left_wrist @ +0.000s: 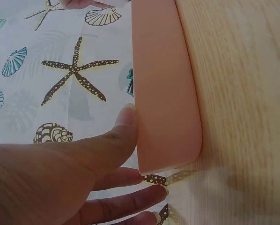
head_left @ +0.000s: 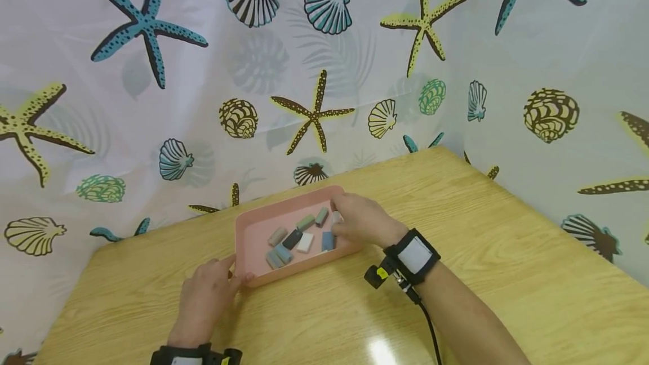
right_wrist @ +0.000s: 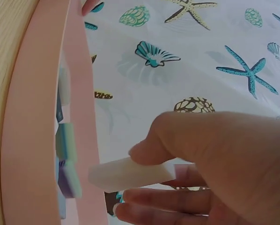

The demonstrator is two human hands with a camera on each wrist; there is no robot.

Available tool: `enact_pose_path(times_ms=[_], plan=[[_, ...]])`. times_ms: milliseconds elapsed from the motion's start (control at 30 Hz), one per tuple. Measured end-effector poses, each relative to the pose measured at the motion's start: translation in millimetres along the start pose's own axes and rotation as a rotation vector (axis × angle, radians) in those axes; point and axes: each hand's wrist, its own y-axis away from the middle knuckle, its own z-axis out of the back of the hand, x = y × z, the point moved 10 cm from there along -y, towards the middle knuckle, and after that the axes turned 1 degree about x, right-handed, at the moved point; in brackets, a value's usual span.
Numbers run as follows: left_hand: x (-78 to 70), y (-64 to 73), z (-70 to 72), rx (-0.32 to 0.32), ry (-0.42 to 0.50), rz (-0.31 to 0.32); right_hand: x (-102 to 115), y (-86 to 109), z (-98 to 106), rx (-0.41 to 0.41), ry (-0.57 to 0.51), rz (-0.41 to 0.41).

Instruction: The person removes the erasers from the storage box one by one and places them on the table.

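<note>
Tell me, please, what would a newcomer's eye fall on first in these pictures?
Probably the large blue starfish on the patterned sheet, high at the left of the head view. Next comes the pink tray on the wooden table, holding small coloured blocks. At its right end, the right hand pinches a white piece.

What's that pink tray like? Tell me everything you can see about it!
The pink tray is a shallow, smooth rectangle with low walls and rounded corners, perhaps plastic. It sits open-side up on the wood-look table; small blocks lie inside. The left hand holds its near left corner; the right hand hides part of its right end.
</note>
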Motion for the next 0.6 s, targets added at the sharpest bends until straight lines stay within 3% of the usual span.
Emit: enact_pose_path(times_ms=[233,467,600], plan=[[2.6,-0.4,-2.7,0.034,-0.006,0.034,15.6,3.2,6.4,-0.022,-0.127,0.074],[3.5,-1.1,-3.9,0.045,-0.011,0.042,29.2,6.5,9.2,-0.027,-0.158,0.159],[3.3,-0.6,-4.0,0.047,-0.022,0.038,39.7,7.4,9.7,-0.044,-0.109,0.25]])
